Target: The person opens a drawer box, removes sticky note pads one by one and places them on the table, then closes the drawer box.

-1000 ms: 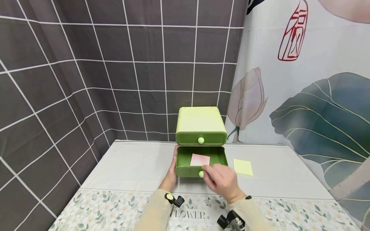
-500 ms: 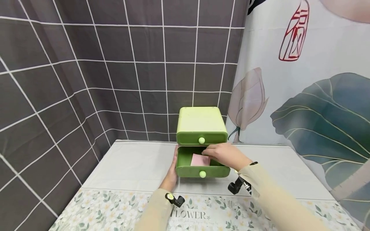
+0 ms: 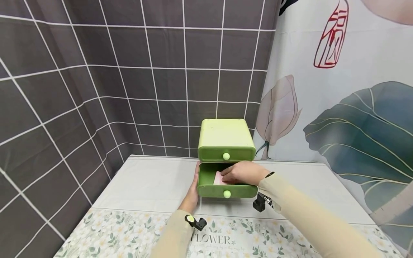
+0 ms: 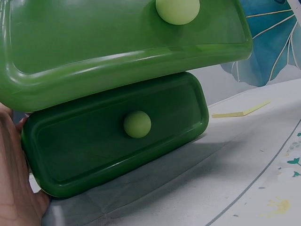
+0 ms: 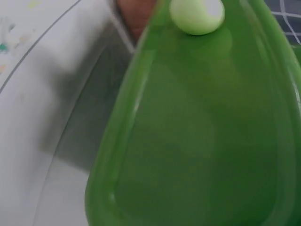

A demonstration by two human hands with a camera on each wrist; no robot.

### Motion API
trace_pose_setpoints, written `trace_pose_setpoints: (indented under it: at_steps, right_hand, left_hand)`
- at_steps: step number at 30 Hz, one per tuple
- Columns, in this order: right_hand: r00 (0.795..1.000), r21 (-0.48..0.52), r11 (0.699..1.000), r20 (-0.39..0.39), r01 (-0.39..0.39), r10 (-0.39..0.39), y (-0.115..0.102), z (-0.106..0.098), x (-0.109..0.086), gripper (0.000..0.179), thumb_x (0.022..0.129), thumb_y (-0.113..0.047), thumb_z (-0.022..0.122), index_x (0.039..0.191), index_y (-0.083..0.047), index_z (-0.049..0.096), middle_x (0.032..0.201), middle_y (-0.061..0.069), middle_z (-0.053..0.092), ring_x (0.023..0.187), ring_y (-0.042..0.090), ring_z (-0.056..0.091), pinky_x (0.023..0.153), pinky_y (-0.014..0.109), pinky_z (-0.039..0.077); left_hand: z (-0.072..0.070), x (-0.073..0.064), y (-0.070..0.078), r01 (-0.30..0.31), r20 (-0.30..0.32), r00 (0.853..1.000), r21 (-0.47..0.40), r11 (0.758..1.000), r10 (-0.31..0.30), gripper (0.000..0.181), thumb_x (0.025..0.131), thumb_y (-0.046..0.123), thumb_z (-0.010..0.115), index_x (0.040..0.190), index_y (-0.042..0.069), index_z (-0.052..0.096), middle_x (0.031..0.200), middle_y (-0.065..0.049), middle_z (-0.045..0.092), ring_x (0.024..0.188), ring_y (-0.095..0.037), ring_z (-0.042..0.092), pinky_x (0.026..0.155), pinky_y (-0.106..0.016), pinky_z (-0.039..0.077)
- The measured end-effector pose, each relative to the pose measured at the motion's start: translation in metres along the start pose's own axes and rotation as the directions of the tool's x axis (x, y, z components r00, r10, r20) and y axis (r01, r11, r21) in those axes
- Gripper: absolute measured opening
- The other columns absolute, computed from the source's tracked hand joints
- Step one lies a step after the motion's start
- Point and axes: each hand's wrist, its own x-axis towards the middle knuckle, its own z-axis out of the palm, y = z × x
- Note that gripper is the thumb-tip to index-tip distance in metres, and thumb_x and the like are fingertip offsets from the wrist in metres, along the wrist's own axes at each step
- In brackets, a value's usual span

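A small green drawer cabinet (image 3: 226, 132) stands on the table with its middle drawer (image 3: 209, 191) pulled out. Below that one, the shut bottom drawer (image 4: 108, 141) shows in the left wrist view. My left hand (image 3: 193, 190) rests along the cabinet's left side, fingers extended. Inside the pulled-out drawer, a pink sticky note (image 3: 218, 178) lies on the floor, its right part covered by the bent fingers of my right hand (image 3: 246, 172). Whether those fingers pinch the note is unclear. The right wrist view holds only the drawer front (image 5: 197, 127) and its round knob (image 5: 197, 16).
A yellow sticky note (image 4: 242, 110) lies on the table right of the cabinet; my right arm hides it in the head view. A flower-printed cloth (image 3: 129, 233) covers the table's near part. A dark grid curtain (image 3: 161, 82) hangs behind.
My right hand has left the pulled-out drawer's front, moved over its rim into the drawer, then down and left onto the pink note. My left hand has stayed put.
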Motion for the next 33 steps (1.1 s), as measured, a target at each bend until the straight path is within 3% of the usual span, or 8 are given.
trace_pose_setpoints:
  at_steps: [6,10,14,18,24,28,33]
  right_hand:
    - [0.996,-0.073,0.997,0.084,-0.002,0.008,-0.005,-0.003,0.003,0.031,0.096,-0.011,0.064,0.123,-0.02,0.075,0.132,0.0,0.068,0.122,0.016,0.063,0.098,0.029,0.053]
    - [0.995,-0.101,0.995,0.096,-0.005,0.015,-0.007,-0.003,0.005,0.025,0.098,-0.013,0.063,0.118,-0.02,0.077,0.129,0.0,0.07,0.12,0.015,0.064,0.098,0.027,0.053]
    - [0.998,-0.104,0.994,0.054,0.029,-0.024,-0.005,-0.003,0.01,0.015,0.099,-0.015,0.064,0.095,-0.018,0.078,0.115,-0.001,0.075,0.106,0.014,0.07,0.089,0.025,0.056]
    - [0.998,-0.104,0.992,0.03,0.065,-0.062,-0.004,-0.003,0.013,0.024,0.095,-0.009,0.066,0.074,-0.02,0.062,0.087,-0.01,0.071,0.077,0.007,0.066,0.069,0.02,0.054]
    - [0.999,-0.135,0.991,0.032,0.025,-0.021,-0.006,-0.004,0.015,0.03,0.088,-0.004,0.069,0.07,-0.022,0.054,0.065,-0.012,0.053,0.057,0.006,0.045,0.054,0.019,0.043]
    - [0.998,-0.131,0.991,0.044,-0.028,0.034,-0.008,-0.004,0.017,0.027,0.088,-0.007,0.07,0.071,-0.023,0.056,0.061,-0.011,0.052,0.053,0.007,0.043,0.052,0.023,0.044]
    - [0.996,-0.049,0.996,0.049,-0.077,0.079,-0.01,-0.005,0.02,0.023,0.089,-0.01,0.069,0.071,-0.023,0.062,0.061,-0.011,0.056,0.052,0.008,0.045,0.052,0.025,0.045]
  left_hand:
    - [0.0,0.001,0.0,-0.002,0.003,1.0,-0.015,1.0,0.002,0.061,0.108,0.053,0.008,0.163,0.031,-0.005,0.17,0.009,-0.004,0.155,-0.018,-0.007,0.124,-0.052,-0.005]
    - [0.001,0.001,0.002,0.0,0.005,1.0,-0.028,1.0,0.001,0.061,0.108,0.053,0.009,0.163,0.03,-0.005,0.17,0.007,-0.005,0.155,-0.02,-0.008,0.124,-0.052,-0.005]
    - [0.001,0.001,0.004,0.004,0.002,1.0,-0.032,0.999,-0.004,0.061,0.108,0.053,0.009,0.164,0.03,-0.005,0.17,0.007,-0.004,0.155,-0.02,-0.008,0.123,-0.054,-0.006]
    - [0.001,0.001,0.003,0.009,0.002,1.0,-0.004,1.0,-0.009,0.061,0.108,0.053,0.009,0.164,0.03,-0.005,0.17,0.009,-0.004,0.155,-0.019,-0.007,0.123,-0.054,-0.005]
    - [0.001,0.002,0.001,0.007,-0.003,1.0,-0.017,1.0,-0.007,0.062,0.108,0.052,0.009,0.164,0.028,-0.004,0.17,0.006,-0.004,0.156,-0.022,-0.007,0.123,-0.056,-0.005]
    - [0.002,0.002,0.003,-0.004,0.002,1.0,-0.021,1.0,0.004,0.061,0.109,0.051,0.009,0.164,0.028,-0.004,0.17,0.006,-0.004,0.156,-0.021,-0.007,0.123,-0.055,-0.005]
    - [0.0,0.001,0.004,0.0,0.0,1.0,0.003,1.0,0.0,0.059,0.109,0.05,0.008,0.164,0.03,-0.004,0.17,0.007,-0.004,0.155,-0.019,-0.007,0.124,-0.054,-0.004]
